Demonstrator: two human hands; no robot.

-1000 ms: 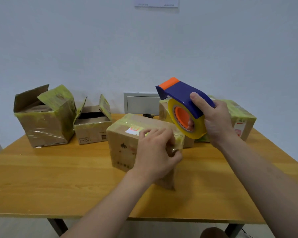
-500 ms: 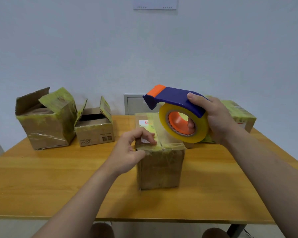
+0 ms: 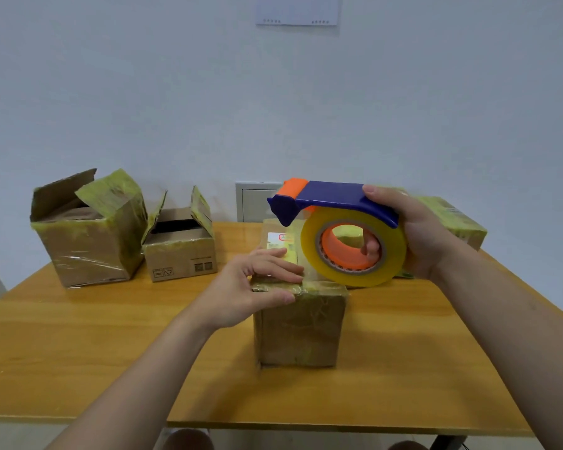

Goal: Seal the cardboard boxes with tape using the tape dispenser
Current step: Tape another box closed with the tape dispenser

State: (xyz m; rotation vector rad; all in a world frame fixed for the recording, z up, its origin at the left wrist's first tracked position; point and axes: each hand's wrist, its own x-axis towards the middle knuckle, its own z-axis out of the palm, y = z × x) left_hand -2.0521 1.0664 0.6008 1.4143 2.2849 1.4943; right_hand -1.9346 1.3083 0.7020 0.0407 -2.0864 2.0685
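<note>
Left hand (image 3: 257, 287) flat-fingered, pressing box (image 3: 301, 332) top; right hand (image 3: 426, 241) grasping dispenser (image 3: 335, 197): land tape (image 3: 309, 248) on near face, then draw far across the top.

left hand (image 3: 257, 287) bare | right hand (image 3: 426, 235) bare | forearms (image 3: 150, 368) bare | perhaps knees (image 3: 189, 440) at bottom edge

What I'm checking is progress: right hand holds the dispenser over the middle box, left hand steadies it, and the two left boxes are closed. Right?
No: the head view shows the large left box and small left box with flaps open. The rest stands.
</note>
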